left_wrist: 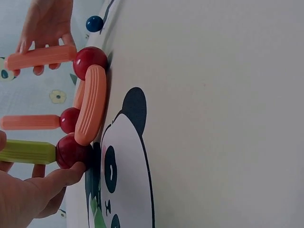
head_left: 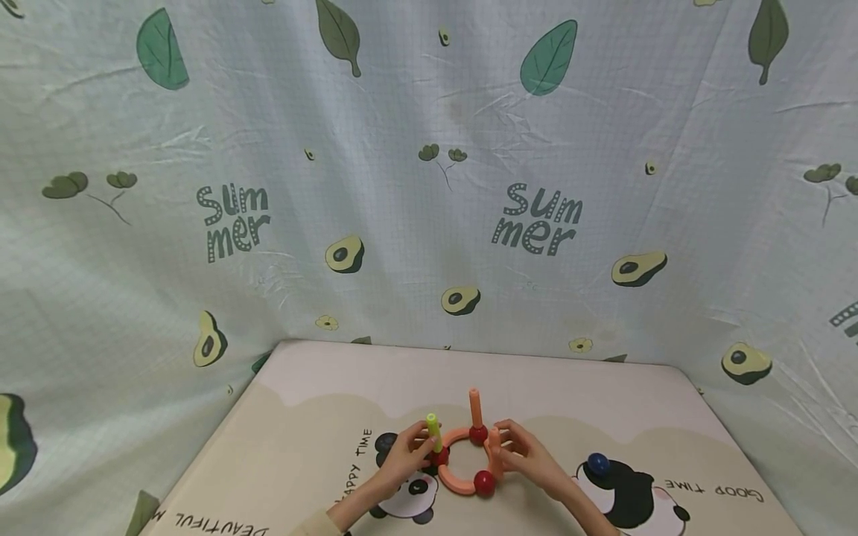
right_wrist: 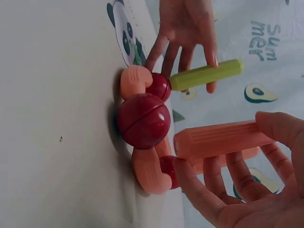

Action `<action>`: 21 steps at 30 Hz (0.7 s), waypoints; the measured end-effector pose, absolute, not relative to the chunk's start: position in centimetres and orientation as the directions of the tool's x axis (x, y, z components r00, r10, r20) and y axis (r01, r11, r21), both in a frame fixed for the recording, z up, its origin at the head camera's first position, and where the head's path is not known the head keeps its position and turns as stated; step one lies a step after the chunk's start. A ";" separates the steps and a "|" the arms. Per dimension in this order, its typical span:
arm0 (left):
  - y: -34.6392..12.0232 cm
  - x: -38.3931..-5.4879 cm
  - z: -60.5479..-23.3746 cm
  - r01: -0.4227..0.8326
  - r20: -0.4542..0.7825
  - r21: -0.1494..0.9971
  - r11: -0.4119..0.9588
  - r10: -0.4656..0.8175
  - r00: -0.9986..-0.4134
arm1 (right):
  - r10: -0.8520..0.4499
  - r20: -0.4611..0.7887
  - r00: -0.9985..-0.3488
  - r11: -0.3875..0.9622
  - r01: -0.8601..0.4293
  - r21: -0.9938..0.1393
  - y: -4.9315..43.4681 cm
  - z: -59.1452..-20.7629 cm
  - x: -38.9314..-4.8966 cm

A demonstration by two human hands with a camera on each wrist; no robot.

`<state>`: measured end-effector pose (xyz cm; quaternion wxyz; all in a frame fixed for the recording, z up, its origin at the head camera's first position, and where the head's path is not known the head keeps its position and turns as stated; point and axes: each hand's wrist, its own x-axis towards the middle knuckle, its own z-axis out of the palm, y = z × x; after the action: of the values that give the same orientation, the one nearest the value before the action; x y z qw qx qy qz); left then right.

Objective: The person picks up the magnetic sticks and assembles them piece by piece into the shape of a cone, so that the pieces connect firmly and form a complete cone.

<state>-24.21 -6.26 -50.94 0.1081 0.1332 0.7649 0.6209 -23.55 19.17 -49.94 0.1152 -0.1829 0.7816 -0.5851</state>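
A ring of curved orange pieces (head_left: 456, 482) lies on the table, joined by three red balls. On the left ball (head_left: 439, 456) stands a yellow-green rod (head_left: 434, 432). My left hand (head_left: 404, 457) pinches this rod between its fingers, with the thumb against the ball in the left wrist view. The far ball (head_left: 478, 435) carries an upright orange rod (head_left: 475, 407). Another orange rod (right_wrist: 218, 137) is held between the thumb and fingers of my right hand (head_left: 531, 452). Its lower end is close beside the near red ball (right_wrist: 144, 120) in the right wrist view.
A loose blue ball (head_left: 599, 464) rests on the table to the right of my right hand. The table cover (head_left: 302, 417) is printed with pandas and words. Behind it hangs a pale curtain (head_left: 402, 201) with leaf and avocado prints.
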 end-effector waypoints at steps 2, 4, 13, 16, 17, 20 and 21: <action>-6.2 -24.2 -50.9 0.067 -0.002 0.979 0.191 0.342 -0.940 | -0.415 0.036 -0.909 0.233 -0.145 -0.962 19.0 -49.9 -23.4; -6.2 -24.2 -50.9 0.069 -0.003 0.978 0.198 0.340 -0.940 | -0.417 0.036 -0.908 0.219 -0.139 -0.966 18.9 -49.9 -23.2; -6.1 -24.3 -50.8 0.059 -0.013 0.977 0.207 0.330 -0.944 | -0.484 0.031 -0.875 0.200 -0.145 -0.969 18.3 -50.1 -22.9; -6.1 -24.3 -50.9 0.061 -0.011 0.978 0.200 0.341 -0.940 | -0.501 0.045 -0.865 0.196 -0.164 -0.967 18.1 -50.2 -22.8; -6.1 -24.4 -50.9 0.056 -0.015 0.978 0.200 0.341 -0.940 | -0.503 0.048 -0.863 0.196 -0.168 -0.966 18.1 -50.2 -22.8; -6.1 -24.4 -51.1 0.050 -0.021 0.978 0.201 0.336 -0.942 | -0.517 0.048 -0.854 0.189 -0.169 -0.967 18.1 -50.2 -22.8; -6.1 -24.4 -51.1 0.047 -0.024 0.978 0.202 0.333 -0.943 | -0.527 0.046 -0.849 0.184 -0.166 -0.969 18.1 -50.2 -22.8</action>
<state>-24.45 -6.11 -51.09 0.1155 0.1238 0.7665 0.6195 -22.79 18.11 -50.21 0.1511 -0.2296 0.7544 -0.5961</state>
